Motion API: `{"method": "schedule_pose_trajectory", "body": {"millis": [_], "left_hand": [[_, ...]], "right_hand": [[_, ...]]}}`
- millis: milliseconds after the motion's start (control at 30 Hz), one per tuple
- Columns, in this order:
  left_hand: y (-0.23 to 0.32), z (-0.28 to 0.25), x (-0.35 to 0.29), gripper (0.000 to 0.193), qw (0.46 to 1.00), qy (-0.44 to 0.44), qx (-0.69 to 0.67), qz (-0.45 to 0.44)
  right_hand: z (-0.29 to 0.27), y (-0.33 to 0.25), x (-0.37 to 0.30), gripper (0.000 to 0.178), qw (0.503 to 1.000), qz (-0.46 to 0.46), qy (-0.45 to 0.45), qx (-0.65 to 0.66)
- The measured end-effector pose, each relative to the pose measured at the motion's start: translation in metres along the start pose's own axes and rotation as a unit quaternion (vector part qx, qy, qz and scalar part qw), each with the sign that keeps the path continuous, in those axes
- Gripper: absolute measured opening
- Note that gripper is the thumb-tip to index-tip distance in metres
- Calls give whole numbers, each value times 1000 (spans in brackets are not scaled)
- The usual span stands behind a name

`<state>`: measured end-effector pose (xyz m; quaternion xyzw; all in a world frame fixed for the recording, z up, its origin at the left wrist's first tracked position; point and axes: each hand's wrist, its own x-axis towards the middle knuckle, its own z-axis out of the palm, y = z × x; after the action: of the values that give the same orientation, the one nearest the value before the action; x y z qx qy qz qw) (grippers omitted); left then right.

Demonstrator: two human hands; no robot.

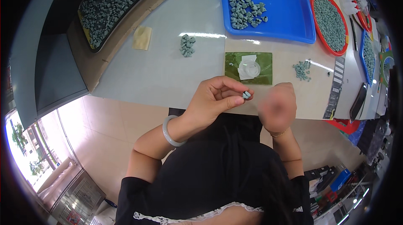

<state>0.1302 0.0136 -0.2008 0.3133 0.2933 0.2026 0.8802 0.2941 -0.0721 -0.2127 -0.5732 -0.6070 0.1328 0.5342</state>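
Note:
My left hand [218, 97] pinches a small pale green stone piece [246, 95] with a dark patch between thumb and fingertips, just over the table's near edge. To its right is my right hand [278, 106], smeared by motion, so its fingers and anything in them cannot be made out. Beyond both hands lies a green mat [264, 76] bearing a small clear round dish [250, 69] on a scrap of white paper. A cluster of larger stone pieces [187, 45] rests to the left, and a heap of tiny green chips [302, 70] to the right.
A blue tray [289, 23] with several stone pieces stands at the back. Right of it is a red round tray [312, 4] full of small chips. A dark tray [96, 49] of stones fills the far left. A yellowish square [142, 37] and a black phone-like object [358, 101] lie on the table.

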Motion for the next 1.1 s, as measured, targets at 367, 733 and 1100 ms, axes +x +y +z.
{"method": "schedule_pose_trajectory", "body": {"millis": [367, 733, 1100], "left_hand": [[85, -14, 76, 21, 897, 46, 407, 165], [101, -33, 49, 8, 645, 150, 736, 140], [78, -47, 53, 2, 685, 139, 681, 219]], "right_hand": [[-18, 6, -9, 13, 997, 74, 20, 13], [-26, 10, 1, 10, 994, 100, 31, -8], [-109, 35, 28, 8, 945, 186, 80, -258]]}}
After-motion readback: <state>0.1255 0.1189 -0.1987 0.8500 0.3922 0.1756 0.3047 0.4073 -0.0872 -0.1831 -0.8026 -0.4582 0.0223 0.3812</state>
